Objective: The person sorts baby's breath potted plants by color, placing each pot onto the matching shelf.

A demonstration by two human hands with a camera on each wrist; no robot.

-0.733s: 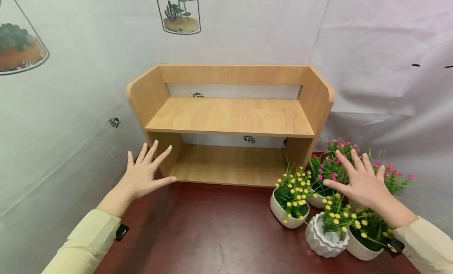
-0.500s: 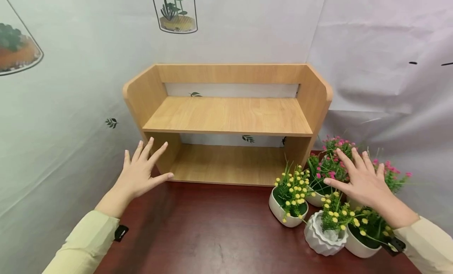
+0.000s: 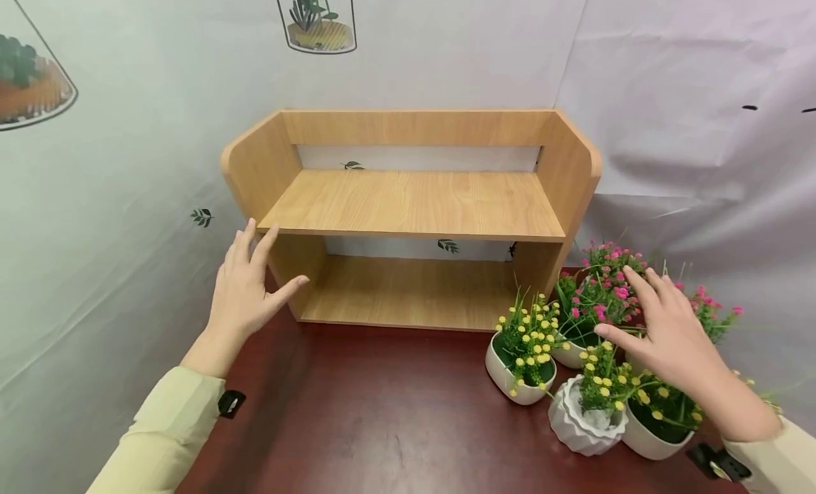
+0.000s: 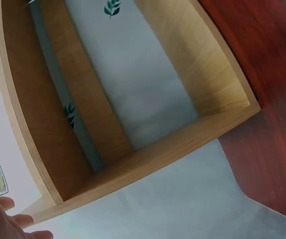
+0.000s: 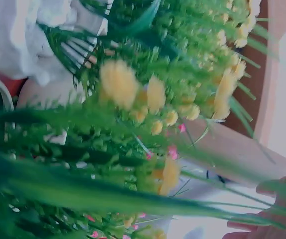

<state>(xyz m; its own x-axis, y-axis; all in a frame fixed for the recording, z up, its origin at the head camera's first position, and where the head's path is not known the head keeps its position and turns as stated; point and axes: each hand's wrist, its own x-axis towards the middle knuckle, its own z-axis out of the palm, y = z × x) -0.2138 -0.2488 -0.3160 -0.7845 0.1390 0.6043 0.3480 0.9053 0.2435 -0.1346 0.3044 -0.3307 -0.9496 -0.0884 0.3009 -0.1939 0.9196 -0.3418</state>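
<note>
The left hand (image 3: 241, 288) and right hand (image 3: 676, 338) are well apart, thumbs spread from the fingers, and neither holds anything. The left is raised by the left end of the shelf (image 3: 414, 203); I cannot tell whether its fingertips touch the wood. The shelf, two-tiered, stands upright toward the back of the tabletop (image 3: 389, 409).

The right hand is over the flowerpots grouped toward the right edge of the tabletop. Nearest the shelf's right front corner is an oval pot (image 3: 506, 380) with yellow flowers. Just beside it, further from the back edge, is a fluted pot (image 3: 576, 430), also yellow; right of that, a round pot (image 3: 650, 441) of yellow ones sits partly beneath the right wrist. Behind them is a rear pot (image 3: 569, 356) with pink flowers (image 3: 605, 311); more pink blooms (image 3: 707, 310) show past the hand, their base hidden.

Each wrist wears a dark band below a pale sleeve (image 3: 162, 427). A leaf-printed backdrop (image 3: 446, 69) rises behind.
</note>
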